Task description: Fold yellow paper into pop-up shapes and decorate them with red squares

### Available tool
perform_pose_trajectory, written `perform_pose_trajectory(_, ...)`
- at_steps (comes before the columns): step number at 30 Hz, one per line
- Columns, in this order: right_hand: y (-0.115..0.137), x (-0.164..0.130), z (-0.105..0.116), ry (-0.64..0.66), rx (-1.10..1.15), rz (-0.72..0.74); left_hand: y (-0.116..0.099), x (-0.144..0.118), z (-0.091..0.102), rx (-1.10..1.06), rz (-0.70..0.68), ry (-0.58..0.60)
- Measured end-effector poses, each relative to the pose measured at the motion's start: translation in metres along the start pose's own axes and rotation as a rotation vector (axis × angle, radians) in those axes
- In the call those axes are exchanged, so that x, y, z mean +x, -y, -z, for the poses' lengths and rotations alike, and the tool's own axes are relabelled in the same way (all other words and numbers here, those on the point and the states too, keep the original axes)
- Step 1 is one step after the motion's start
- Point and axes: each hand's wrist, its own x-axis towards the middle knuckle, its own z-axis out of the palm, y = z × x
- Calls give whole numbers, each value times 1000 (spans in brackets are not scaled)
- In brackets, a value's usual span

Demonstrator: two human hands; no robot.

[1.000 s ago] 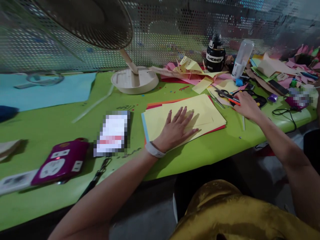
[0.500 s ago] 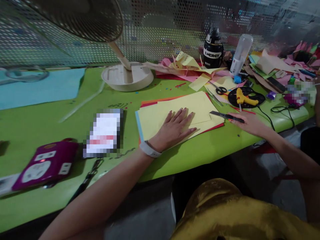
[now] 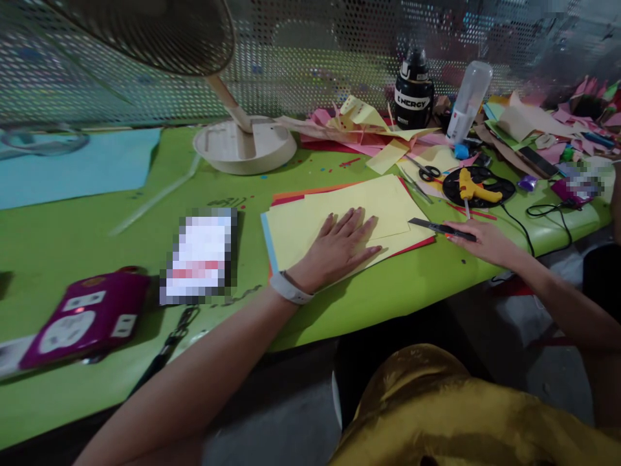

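My left hand (image 3: 342, 247) spread flat, pressing yellow paper stack (image 3: 339, 217) at frame centre on green table (image 3: 121, 220). My right hand (image 3: 480, 239) right of centre, fingers closed around black craft knife (image 3: 439, 227), blade at stack's right edge. Yellow glue gun (image 3: 475, 188) just above.

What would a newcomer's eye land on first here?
Probably the left hand pressed flat on the stack of yellow paper at the middle of the green table. Next, the right hand holding a dark utility knife at the stack's right edge, with the yellow glue gun just behind it.
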Motion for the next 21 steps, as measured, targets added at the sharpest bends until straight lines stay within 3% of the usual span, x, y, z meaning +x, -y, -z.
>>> perform_pose_trajectory(21,5,-4,7,42,9,7,0,0,0,-10,-3,-13)
